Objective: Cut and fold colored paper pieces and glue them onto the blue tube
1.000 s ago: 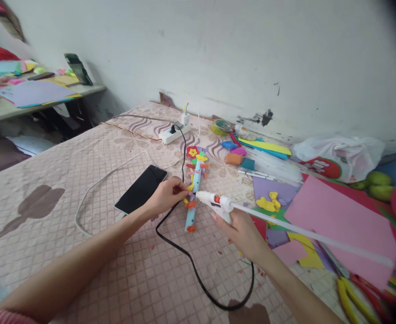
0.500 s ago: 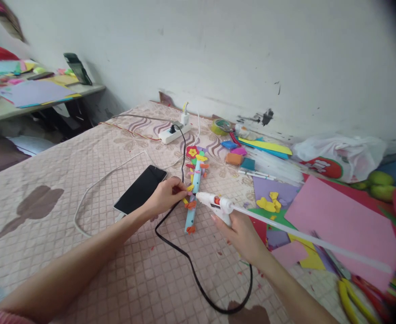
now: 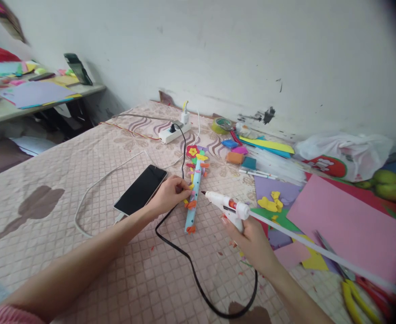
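Observation:
A light blue strip (image 3: 191, 216) with small orange, yellow and pink pieces lies on the patterned tablecloth (image 3: 110, 279). At its left edge my left hand (image 3: 170, 194) has its fingers pinched by a small pink piece; what lies between the fingertips is too small to make out. My right hand (image 3: 252, 238) grips the white glue gun (image 3: 226, 204), its dark nozzle just right of the strip and apart from it. A long clear glue stick trails from the gun's back. The red flower (image 3: 193, 151) is at the strip's far end.
A black phone (image 3: 142, 189) lies left of the strip. Behind stands a white power strip (image 3: 174, 132); a black cable (image 3: 194, 270) loops in front. Pink foam sheet (image 3: 346, 225), yellow-handled scissors (image 3: 356, 297) and a plastic bag (image 3: 349, 153) are at the right.
My right hand and the glue gun have drawn back to the right, so the nozzle is now away from the strip. My left hand has barely moved and stays pinched at the strip.

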Motion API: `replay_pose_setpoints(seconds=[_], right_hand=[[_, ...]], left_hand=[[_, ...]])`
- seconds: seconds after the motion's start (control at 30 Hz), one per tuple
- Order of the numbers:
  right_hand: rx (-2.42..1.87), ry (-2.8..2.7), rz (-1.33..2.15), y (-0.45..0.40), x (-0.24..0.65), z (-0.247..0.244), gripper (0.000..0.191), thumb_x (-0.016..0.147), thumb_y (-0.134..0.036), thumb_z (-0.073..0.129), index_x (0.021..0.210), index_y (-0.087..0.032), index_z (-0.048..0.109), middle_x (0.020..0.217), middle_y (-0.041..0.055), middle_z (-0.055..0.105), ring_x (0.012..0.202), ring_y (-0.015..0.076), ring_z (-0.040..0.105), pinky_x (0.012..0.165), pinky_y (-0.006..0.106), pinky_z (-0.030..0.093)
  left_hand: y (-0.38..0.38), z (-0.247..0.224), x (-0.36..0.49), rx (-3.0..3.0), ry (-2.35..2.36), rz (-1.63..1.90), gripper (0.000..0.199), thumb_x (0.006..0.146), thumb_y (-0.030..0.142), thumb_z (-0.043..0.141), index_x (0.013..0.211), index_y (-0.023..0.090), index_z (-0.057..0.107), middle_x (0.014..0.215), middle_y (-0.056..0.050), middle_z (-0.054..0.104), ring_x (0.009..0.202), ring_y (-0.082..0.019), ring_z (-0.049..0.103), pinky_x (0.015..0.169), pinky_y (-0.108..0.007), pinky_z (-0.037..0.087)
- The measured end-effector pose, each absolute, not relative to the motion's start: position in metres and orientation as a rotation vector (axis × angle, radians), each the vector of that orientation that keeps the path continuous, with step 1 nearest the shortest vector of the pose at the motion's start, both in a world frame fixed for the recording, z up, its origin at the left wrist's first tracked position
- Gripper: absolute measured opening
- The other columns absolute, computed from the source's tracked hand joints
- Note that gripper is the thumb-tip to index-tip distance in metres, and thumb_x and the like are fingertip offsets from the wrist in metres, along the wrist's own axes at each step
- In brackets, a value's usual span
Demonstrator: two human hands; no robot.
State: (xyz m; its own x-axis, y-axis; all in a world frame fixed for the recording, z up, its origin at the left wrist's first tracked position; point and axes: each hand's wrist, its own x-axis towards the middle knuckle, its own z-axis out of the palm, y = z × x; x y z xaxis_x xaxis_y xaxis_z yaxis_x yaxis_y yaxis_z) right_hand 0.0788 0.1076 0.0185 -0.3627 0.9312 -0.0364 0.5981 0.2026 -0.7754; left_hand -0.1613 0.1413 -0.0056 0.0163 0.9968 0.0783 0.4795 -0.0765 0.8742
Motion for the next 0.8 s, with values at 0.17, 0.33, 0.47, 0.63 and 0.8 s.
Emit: replay_pose_setpoints(seconds=[0.17,0.33,0.47,0.63,0.8], right_hand=[[-1.406,-2.049,0.98,0.1076,0.078,0.0201,0.032,0.086,-0.04,0.043,0.097,-0.015,0.06,0.064,0.001,0.055,0.063,0.0173,0.053,0.061,0.028,0.046],[-1.348,-2.073,0.939,0.1081,0.0772,0.0227,0.03,0.086,-0.037,0.044,0.097,-0.016,0.062,0.073,0.004,0.06,0.074,0.02,0.055,0.071,0.032,0.046],[-1.383,-2.068,0.981,0.1078,0.0774,0.0218,0.031,0.086,-0.038,0.043,0.095,-0.016,0.063,0.067,0.0029,0.058,0.069,0.0192,0.055,0.066,0.03,0.047],[-1.348,-2.063,0.953,0.1093,0.0777,0.0199,0.028,0.085,-0.037,0.045,0.092,-0.017,0.062,0.074,0.004,0.06,0.072,0.0193,0.055,0.069,0.031,0.047],[-1.348,-2.034,0.983,0.1091,0.0777,0.0193,0.029,0.086,-0.038,0.044,0.093,-0.016,0.062,0.07,0.0037,0.06,0.073,0.0199,0.056,0.069,0.031,0.047]], left_hand=[[0.1427,-0.0044,-0.1558,1.688,1.581,1.004,0.013,0.069,0.028,0.064,0.068,0.016,0.061,0.089,-0.005,0.054,0.08,-0.015,0.053,0.07,-0.028,0.047],[0.142,-0.0092,-0.1542,1.737,1.586,1.002,0.012,0.07,0.027,0.063,0.07,0.015,0.06,0.095,-0.006,0.052,0.074,-0.013,0.051,0.067,-0.029,0.046],[0.1422,-0.0101,-0.1541,1.77,1.596,0.999,0.013,0.07,0.028,0.063,0.072,0.016,0.059,0.093,-0.006,0.052,0.075,-0.013,0.051,0.068,-0.028,0.046],[0.1438,-0.0081,-0.155,1.719,1.591,1.007,0.019,0.068,0.031,0.065,0.076,0.016,0.057,0.088,-0.005,0.053,0.069,-0.012,0.051,0.063,-0.027,0.046],[0.1442,-0.0073,-0.1558,1.601,1.595,0.999,0.021,0.072,0.035,0.061,0.078,0.015,0.056,0.079,-0.003,0.055,0.062,-0.01,0.051,0.058,-0.024,0.046]])
